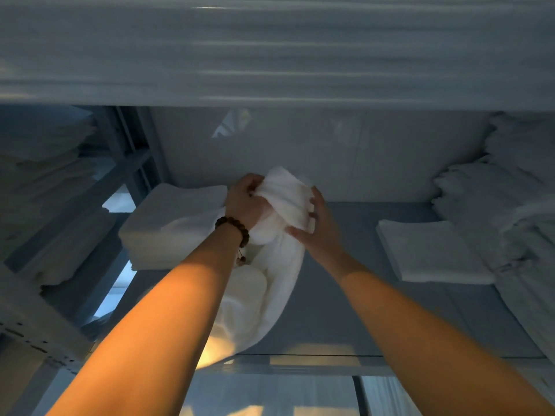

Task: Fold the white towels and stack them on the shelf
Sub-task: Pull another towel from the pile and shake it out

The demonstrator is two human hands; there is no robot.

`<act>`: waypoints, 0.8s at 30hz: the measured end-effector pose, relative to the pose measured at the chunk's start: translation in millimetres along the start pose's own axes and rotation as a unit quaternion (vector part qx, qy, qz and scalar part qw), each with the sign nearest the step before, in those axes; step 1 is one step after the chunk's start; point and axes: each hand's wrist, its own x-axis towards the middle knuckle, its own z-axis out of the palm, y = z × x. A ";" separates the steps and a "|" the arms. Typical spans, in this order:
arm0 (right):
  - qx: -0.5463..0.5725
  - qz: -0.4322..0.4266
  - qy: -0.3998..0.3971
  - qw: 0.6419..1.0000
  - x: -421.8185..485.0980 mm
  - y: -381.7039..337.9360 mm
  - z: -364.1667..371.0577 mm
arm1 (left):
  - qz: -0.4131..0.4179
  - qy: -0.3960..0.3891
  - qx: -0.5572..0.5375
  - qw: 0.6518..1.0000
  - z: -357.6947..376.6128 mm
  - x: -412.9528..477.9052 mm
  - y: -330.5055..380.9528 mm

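Both hands are clutching a bunched white towel [285, 193] over the shelf [360, 310]: left hand [241, 199] pinching its top, right hand [315, 226] curling round its side. Its length is hanging below the grip, toward the person. A folded stack [171, 223] is lying just beside the left hand.

Stack [174, 223] left on shelf [345, 295], folded towel [432, 250] right

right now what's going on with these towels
A person holds a bunched white towel over the shelf. The left hand grips its top, the right hand holds its side, and the rest hangs past the shelf's front edge. A folded stack lies to the left and a single folded towel to the right.
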 end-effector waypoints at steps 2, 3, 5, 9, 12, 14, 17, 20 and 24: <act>0.023 0.017 -0.040 0.999 -9.3 16.5 -0.7 | 0.017 0.004 -0.023 1.000 7.1 5.8 14.3; 0.037 0.042 -0.057 0.997 -13.5 24.2 0.5 | 0.023 0.005 -0.031 0.999 10.3 8.2 19.9; 0.035 0.121 -0.071 0.989 -18.9 36.7 4.3 | 0.026 0.013 -0.041 0.999 13.6 12.5 27.0; 0.025 0.166 -0.001 0.986 -13.5 33.2 -7.0 | 0.027 0.064 -0.045 0.997 5.5 18.2 31.3; -0.014 0.120 0.060 0.991 3.8 7.1 -38.2 | 0.032 0.104 -0.041 0.993 -8.9 21.3 33.8; 0.013 0.074 0.085 0.994 15.5 -17.5 -54.5 | 0.034 0.114 -0.038 0.992 -17.1 22.1 36.1; 0.089 0.044 0.081 0.992 28.9 -57.5 -65.6 | 0.038 0.108 -0.017 0.993 -22.7 18.7 41.8; 0.146 0.028 0.089 0.985 41.9 -85.5 -75.9 | 0.040 0.090 -0.002 0.995 -22.2 9.7 47.0; 0.111 -0.012 0.133 0.985 47.8 -92.0 -111.5 | 0.077 0.045 0.017 0.996 -7.2 -11.6 52.2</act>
